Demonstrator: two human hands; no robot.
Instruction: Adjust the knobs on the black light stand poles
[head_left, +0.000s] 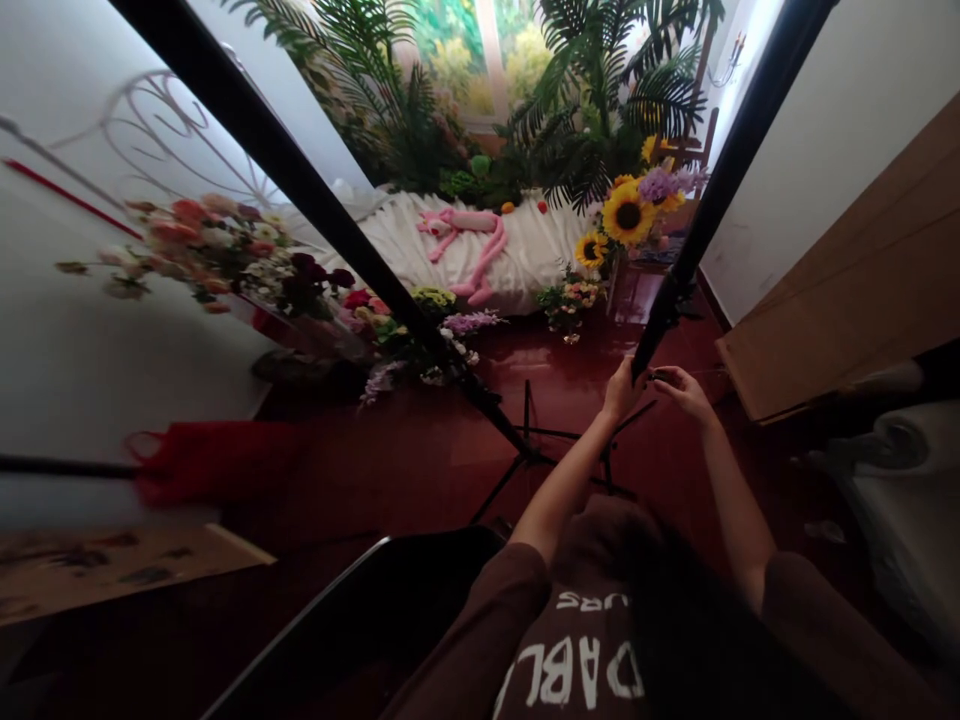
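Holding the black pole (739, 150) right of the middle of the frame, the left hand (621, 392) is closed around its low part. The right hand (684, 392) is just beside it, fingers bent; I cannot tell if they pinch anything. A pink toy (474, 221) lies on white cloth (394, 240), upper middle.

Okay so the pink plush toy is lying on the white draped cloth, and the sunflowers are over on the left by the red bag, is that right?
Not quite: the sunflowers are on the right, well away from the red bag, as the head view shows. The pink plush toy is indeed lying on the white draped cloth.
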